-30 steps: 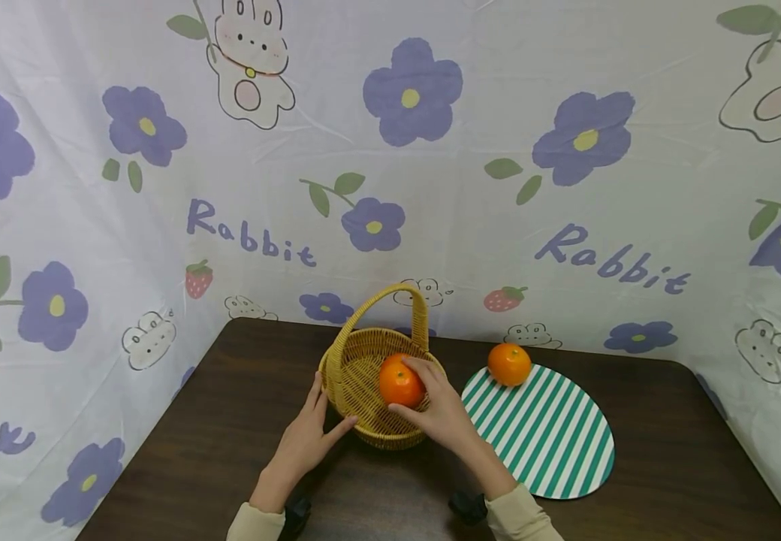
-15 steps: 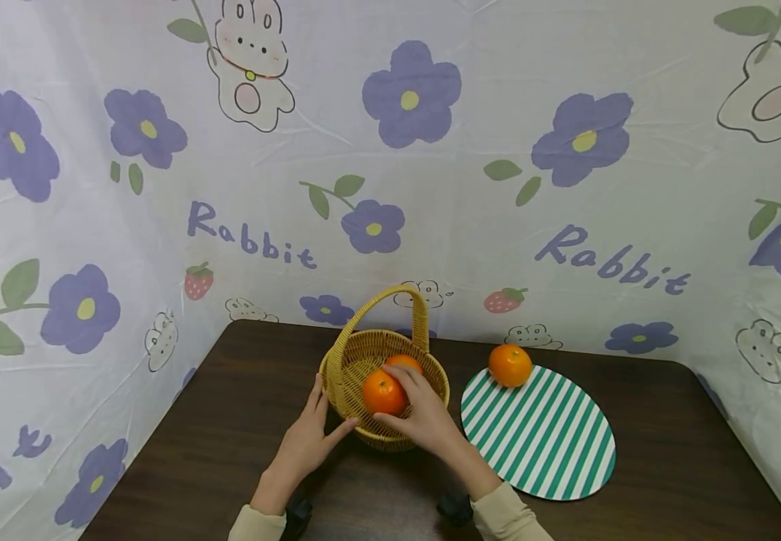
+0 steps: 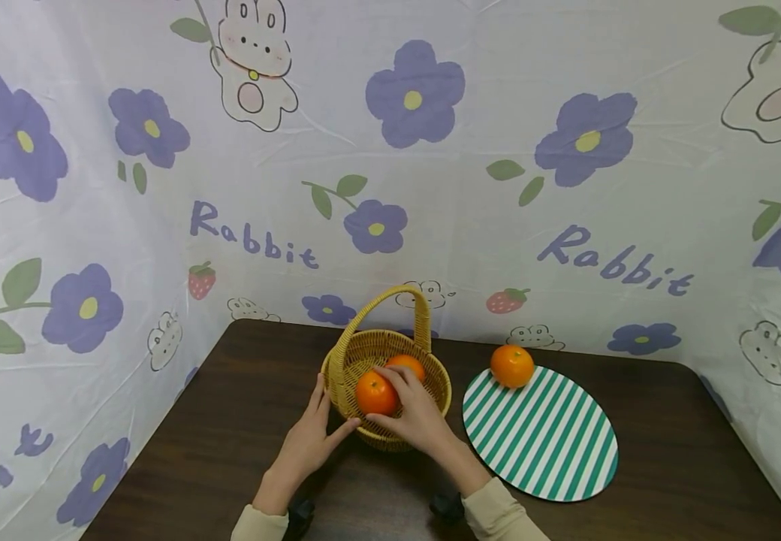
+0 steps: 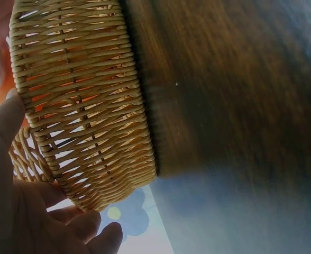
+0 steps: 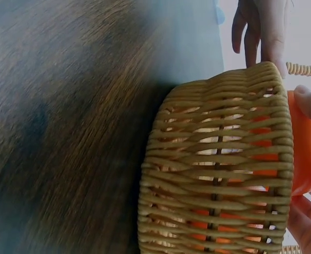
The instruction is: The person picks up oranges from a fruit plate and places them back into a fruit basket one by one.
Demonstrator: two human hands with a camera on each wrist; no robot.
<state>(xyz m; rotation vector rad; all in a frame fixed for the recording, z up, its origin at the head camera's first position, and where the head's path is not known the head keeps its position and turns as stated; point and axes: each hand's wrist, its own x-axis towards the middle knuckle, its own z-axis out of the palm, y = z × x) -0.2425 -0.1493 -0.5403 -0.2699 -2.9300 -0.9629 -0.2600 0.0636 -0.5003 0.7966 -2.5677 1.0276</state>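
A yellow wicker basket (image 3: 352,344) with a tall handle stands on the dark table. My left hand (image 3: 303,447) holds its left side, thumb at the front rim and fingers spread along the outer wall. Inside the basket, my right hand (image 3: 417,417) grips an orange (image 3: 374,393) between thumb and fingers, near the handle's left base. A second orange (image 3: 407,365) lies behind it in the basket, partly hidden by the right hand. In the right wrist view the gripped orange (image 5: 307,151) rises above the basket rim (image 5: 284,143).
To the right lies an oval green-and-white striped mat (image 3: 542,436). Another orange (image 3: 512,367) sits at its back left edge. A white cloth (image 3: 471,188) printed with flowers and rabbits hangs behind the dark wooden table (image 3: 201,451).
My right hand has moved left across the basket with its orange, uncovering the second orange behind. The left hand stays on the basket's side.
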